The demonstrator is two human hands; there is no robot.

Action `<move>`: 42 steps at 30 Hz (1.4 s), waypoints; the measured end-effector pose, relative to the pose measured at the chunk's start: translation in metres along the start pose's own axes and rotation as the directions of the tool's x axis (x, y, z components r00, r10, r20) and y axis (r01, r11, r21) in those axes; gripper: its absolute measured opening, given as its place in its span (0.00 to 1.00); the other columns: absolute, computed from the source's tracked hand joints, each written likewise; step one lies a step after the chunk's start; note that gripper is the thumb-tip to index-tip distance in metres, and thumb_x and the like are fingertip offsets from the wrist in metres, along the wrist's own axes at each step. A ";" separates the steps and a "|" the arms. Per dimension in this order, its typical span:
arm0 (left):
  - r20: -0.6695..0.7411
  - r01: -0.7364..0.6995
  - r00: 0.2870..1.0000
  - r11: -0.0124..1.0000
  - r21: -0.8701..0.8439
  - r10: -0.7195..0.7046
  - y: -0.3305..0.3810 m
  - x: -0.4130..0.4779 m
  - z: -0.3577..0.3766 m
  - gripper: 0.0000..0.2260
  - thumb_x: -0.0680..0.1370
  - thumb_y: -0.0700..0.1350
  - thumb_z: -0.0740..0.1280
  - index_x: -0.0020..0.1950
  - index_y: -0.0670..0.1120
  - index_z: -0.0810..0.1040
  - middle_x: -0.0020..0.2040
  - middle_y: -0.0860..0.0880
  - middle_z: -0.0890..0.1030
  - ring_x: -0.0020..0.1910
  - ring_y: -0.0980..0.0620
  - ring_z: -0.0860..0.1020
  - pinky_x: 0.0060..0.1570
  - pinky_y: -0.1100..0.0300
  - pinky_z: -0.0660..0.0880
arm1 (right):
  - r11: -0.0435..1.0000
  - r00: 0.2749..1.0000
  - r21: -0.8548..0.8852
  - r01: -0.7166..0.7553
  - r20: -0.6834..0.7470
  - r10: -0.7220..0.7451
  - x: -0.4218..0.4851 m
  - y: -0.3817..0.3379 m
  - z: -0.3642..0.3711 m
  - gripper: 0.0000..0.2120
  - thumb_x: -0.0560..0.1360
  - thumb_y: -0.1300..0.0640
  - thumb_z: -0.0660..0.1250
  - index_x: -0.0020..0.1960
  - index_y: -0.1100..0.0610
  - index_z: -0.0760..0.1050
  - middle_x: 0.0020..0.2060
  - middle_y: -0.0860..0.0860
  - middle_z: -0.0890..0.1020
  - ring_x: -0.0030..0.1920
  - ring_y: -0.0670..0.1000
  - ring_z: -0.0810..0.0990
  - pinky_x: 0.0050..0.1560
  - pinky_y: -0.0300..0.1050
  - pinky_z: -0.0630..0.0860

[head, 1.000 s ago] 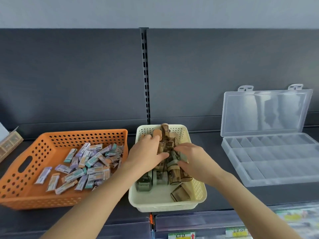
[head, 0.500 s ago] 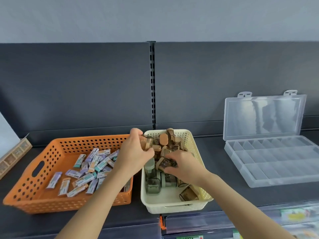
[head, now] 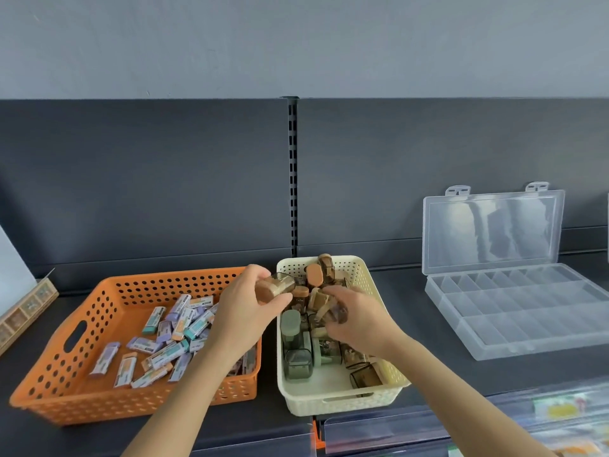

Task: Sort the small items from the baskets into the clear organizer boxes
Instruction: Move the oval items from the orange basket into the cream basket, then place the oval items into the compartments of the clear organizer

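Lifting clear of cream basket (head: 333, 404) now: left hand (head: 245, 311), fingers clamped on brown case (head: 276, 286); right hand (head: 359, 321) fingers clamp second case (head: 339, 313). Sorting begins.

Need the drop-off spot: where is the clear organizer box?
In the head view, the clear organizer box sits open on the right, beyond the cream basket.

No text can be read: the print on the small packets (head: 104, 359) in the orange basket (head: 49, 384) and the colourful shelf-edge labels (head: 560, 409) are too blurred to make out
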State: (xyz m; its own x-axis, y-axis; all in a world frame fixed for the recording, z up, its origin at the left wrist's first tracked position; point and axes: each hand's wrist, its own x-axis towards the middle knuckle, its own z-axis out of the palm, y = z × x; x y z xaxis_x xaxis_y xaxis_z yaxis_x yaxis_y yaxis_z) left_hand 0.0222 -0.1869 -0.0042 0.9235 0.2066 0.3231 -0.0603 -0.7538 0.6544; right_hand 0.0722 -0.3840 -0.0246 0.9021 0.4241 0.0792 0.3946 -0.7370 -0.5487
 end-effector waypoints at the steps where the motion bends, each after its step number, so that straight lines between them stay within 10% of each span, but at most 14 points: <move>1: -0.004 -0.022 1.000 1.000 -0.001 0.022 0.000 0.000 0.000 0.18 0.71 0.53 0.73 0.58 0.51 0.74 0.49 0.59 0.75 0.45 0.63 0.72 0.39 0.72 0.65 | 0.998 0.999 0.052 -0.033 -0.028 0.034 0.000 0.001 -0.004 0.28 0.70 0.55 0.68 0.69 0.49 0.69 0.54 0.50 0.76 0.49 0.50 0.78 0.50 0.43 0.78; 12: 0.072 -0.033 0.996 0.988 -0.150 0.044 0.019 -0.003 0.016 0.22 0.69 0.46 0.76 0.57 0.55 0.70 0.52 0.58 0.77 0.50 0.55 0.77 0.50 0.52 0.78 | 0.840 0.938 0.526 -0.131 -0.208 0.276 -0.027 -0.001 -0.025 0.21 0.70 0.62 0.70 0.60 0.47 0.72 0.49 0.44 0.79 0.44 0.48 0.81 0.40 0.44 0.82; 17: 0.156 -0.133 0.973 0.964 -0.232 0.172 0.046 0.000 0.040 0.21 0.69 0.45 0.75 0.58 0.56 0.72 0.53 0.58 0.78 0.53 0.58 0.76 0.52 0.59 0.76 | 0.830 0.876 0.531 -0.169 -0.305 0.373 -0.055 0.020 -0.035 0.27 0.67 0.65 0.70 0.63 0.50 0.72 0.51 0.46 0.79 0.49 0.46 0.79 0.50 0.41 0.79; 24: 0.257 -0.225 0.914 0.919 -0.325 0.314 0.107 -0.007 0.091 0.20 0.69 0.44 0.76 0.59 0.52 0.76 0.51 0.57 0.78 0.51 0.59 0.76 0.45 0.76 0.70 | 0.782 0.788 0.581 -0.224 -0.365 0.497 -0.107 0.060 -0.067 0.26 0.67 0.68 0.68 0.62 0.50 0.72 0.49 0.49 0.78 0.48 0.46 0.76 0.38 0.31 0.71; 42: 0.363 -0.272 0.842 0.895 -0.354 0.399 0.306 -0.029 0.279 0.19 0.72 0.43 0.73 0.62 0.51 0.74 0.57 0.54 0.76 0.53 0.57 0.76 0.41 0.76 0.72 | 0.763 0.731 0.588 -0.270 -0.390 0.560 -0.227 0.270 -0.217 0.24 0.68 0.66 0.69 0.58 0.45 0.75 0.47 0.47 0.81 0.44 0.46 0.81 0.42 0.41 0.80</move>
State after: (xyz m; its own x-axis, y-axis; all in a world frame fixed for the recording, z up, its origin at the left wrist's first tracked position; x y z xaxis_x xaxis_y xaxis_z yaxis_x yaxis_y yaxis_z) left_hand 0.0827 -0.5979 -0.0044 0.8910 -0.3536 0.2848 -0.4389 -0.5103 0.7396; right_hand 0.0118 -0.7933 -0.0096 0.9484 -0.3079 0.0755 -0.0452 -0.3671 -0.9291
